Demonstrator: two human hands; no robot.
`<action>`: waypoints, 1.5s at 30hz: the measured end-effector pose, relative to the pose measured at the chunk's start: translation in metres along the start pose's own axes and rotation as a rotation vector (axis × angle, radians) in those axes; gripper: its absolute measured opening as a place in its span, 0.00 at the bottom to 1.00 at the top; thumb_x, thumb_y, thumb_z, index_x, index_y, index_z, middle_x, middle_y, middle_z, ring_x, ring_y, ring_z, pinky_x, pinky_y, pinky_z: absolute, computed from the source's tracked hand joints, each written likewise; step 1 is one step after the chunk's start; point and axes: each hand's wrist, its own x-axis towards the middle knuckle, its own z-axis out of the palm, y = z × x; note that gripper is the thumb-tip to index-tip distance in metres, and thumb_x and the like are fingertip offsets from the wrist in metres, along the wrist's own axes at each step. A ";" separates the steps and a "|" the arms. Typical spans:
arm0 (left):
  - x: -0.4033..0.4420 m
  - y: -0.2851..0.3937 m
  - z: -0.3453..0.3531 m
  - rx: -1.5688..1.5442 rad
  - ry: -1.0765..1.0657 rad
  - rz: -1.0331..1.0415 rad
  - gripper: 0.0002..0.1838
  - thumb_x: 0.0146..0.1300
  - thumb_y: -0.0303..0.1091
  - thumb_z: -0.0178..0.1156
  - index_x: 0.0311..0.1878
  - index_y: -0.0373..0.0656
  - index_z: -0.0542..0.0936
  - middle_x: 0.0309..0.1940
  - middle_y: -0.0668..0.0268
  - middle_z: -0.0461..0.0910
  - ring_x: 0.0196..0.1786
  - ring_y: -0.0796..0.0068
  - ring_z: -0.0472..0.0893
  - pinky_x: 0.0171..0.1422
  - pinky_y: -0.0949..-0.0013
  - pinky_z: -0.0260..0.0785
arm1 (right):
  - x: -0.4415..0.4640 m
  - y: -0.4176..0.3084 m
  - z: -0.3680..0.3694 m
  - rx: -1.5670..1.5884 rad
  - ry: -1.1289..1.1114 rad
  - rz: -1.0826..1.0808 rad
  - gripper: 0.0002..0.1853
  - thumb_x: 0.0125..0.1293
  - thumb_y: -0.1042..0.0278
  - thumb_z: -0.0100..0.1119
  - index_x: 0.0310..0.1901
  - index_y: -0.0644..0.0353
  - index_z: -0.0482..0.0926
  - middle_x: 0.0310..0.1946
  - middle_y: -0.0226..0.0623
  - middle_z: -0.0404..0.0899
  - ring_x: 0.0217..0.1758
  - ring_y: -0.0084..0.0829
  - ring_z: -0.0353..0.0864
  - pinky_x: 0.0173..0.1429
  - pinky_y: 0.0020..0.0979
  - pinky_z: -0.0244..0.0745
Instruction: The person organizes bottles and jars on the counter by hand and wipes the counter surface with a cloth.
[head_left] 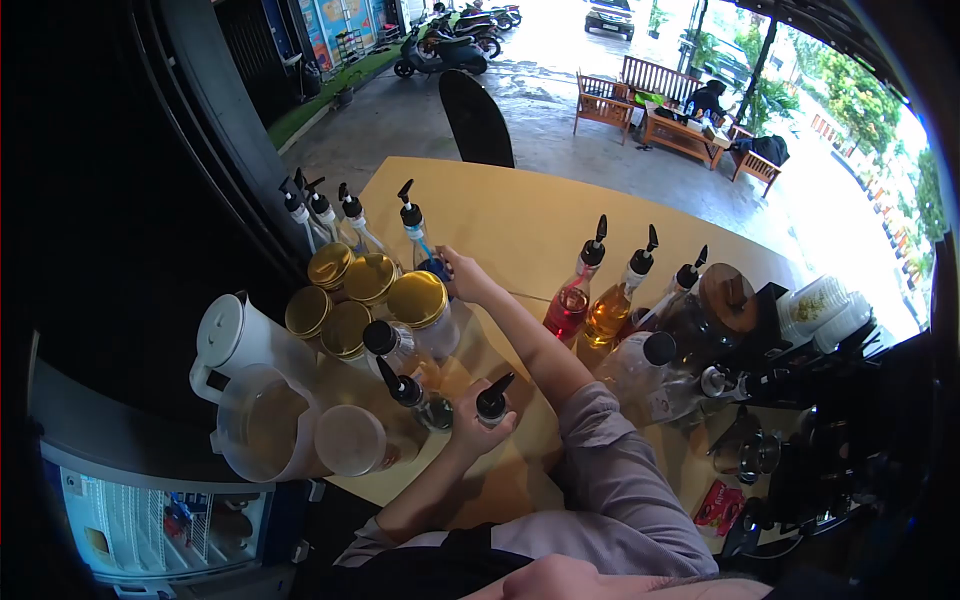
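My right hand reaches across the table with its fingers closed round a pump bottle of blue liquid, which has a black pump top. Close to my body, my left hand grips the neck of another black-topped pump bottle; its lower part is hidden by the hand. Just left of it stands a pump bottle of clear liquid. Behind that is a black-capped bottle. Several gold-lidded jars cluster between the two hands and the left edge.
Pump bottles of red and amber liquid stand to the right. A white pitcher, a clear plastic jug and a lidded tub line the left. Stacked plastic cups sit at far right. Beyond is wooden furniture.
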 end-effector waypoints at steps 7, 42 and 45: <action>-0.006 -0.009 -0.003 0.028 -0.030 -0.050 0.13 0.45 0.32 0.71 0.31 0.40 0.76 0.28 0.62 0.74 0.29 0.65 0.79 0.35 0.67 0.70 | 0.024 -0.005 0.016 0.009 0.005 0.040 0.32 0.59 0.61 0.70 0.63 0.56 0.67 0.51 0.55 0.82 0.53 0.55 0.83 0.55 0.44 0.77; -0.019 -0.036 0.001 -0.347 -0.012 -0.016 0.37 0.77 0.61 0.33 0.46 0.33 0.78 0.40 0.59 0.83 0.43 0.69 0.83 0.48 0.66 0.73 | -0.193 -0.079 -0.035 0.440 0.120 0.193 0.23 0.68 0.64 0.60 0.63 0.60 0.75 0.57 0.43 0.79 0.62 0.33 0.77 0.64 0.36 0.73; -0.019 -0.036 0.006 -0.229 0.087 -0.090 0.32 0.80 0.52 0.32 0.47 0.33 0.79 0.40 0.59 0.84 0.44 0.68 0.83 0.50 0.66 0.73 | -0.257 -0.073 -0.012 0.575 0.173 0.146 0.27 0.67 0.71 0.56 0.68 0.60 0.69 0.62 0.40 0.75 0.66 0.33 0.73 0.68 0.37 0.70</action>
